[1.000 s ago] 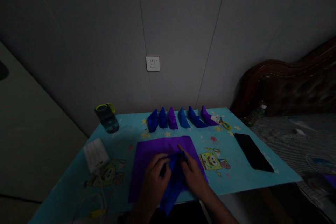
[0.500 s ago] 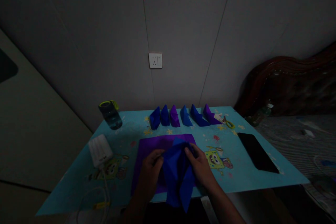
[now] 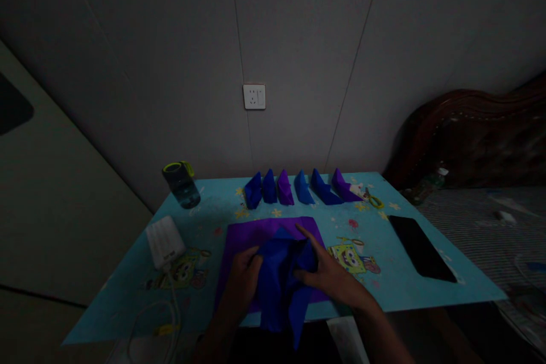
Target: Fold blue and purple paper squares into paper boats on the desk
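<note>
Since half a second ago, the right hand (image 3: 330,274) is changing its hold on the blue paper (image 3: 273,276), lower centre of the frame: its index finger is now pointing up beside the top edge, thumb set apart at the fold. Whether its hidden fingers are gripping, I cannot tell. On the other side, the left hand (image 3: 244,278) is pinching the paper's left edge. Loose and partly opened, the paper is hanging over the purple sheet (image 3: 239,234). The person seems to be working the folds apart, which is calling for steady left fingers and gentle easing on the right.
</note>
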Motion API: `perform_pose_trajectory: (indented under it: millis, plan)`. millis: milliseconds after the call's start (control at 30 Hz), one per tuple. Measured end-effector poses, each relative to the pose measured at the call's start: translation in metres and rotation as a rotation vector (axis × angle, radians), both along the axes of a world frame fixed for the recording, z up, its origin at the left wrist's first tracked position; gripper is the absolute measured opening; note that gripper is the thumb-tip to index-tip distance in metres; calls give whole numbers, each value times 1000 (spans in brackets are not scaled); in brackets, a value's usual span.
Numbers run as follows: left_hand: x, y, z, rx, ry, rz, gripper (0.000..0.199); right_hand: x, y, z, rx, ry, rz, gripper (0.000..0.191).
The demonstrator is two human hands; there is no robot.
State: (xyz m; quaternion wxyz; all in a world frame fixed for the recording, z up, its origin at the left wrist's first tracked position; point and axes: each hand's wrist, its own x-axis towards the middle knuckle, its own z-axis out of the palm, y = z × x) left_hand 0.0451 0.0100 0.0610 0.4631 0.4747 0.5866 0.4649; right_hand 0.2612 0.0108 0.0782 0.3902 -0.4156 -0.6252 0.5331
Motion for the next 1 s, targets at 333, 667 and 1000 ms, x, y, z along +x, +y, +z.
perform_pose_trajectory:
  millis: [333,667,1000]
  plan:
    - [-12,2,-3,-35,-193,32,37,10,11,-4,21,-124,-223,36]
    - [-11,-12,-1,-113,-703,-37,43,4,5,-4,-328,410,-222,37]
    - [-35,-11,15,-26,-661,256,57,37,26,-17,-37,-62,-595,58]
